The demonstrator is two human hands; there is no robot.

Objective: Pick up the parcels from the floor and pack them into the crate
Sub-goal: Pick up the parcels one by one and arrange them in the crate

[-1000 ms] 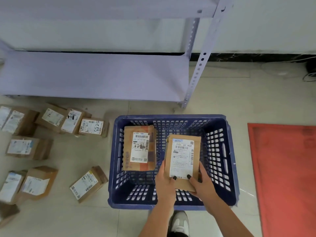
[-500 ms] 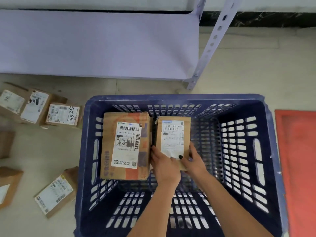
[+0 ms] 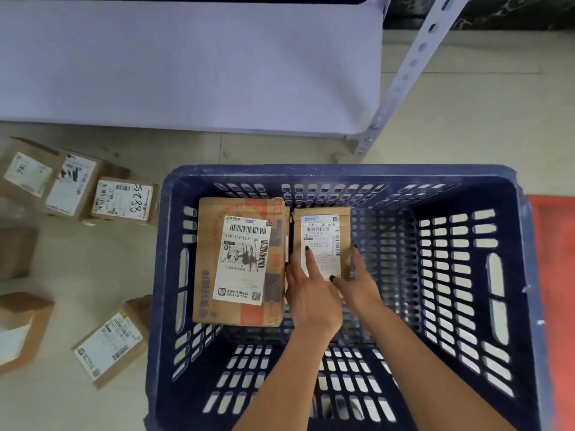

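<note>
- The fingers (image 3: pixel 308 259) of the left hand (image 3: pixel 311 293) are laid straight along the white label of the small brown cardboard parcel (image 3: pixel 322 241), pressing on it from above; the right hand (image 3: pixel 357 284) is held against the parcel's right edge, its thumb touching the label's lower end and its fingers curved down the side; nothing is pinched by the left hand, while a light grip by the right is suggested.
- The small parcel is judged light and stiff, its paper label somewhat slick; the firmer hold would be had by the two long edges, not the label face.
- The parcel is seen resting on the floor of the dark blue slotted plastic crate (image 3: pixel 504 275), towards its far wall, just beside the larger brown cardboard parcel with orange print (image 3: pixel 239 262); a narrow gap may be left between them.
- Several brown labelled parcels on the floor (image 3: pixel 121 200) are left to the crate's left; packing is judged barely begun.
</note>
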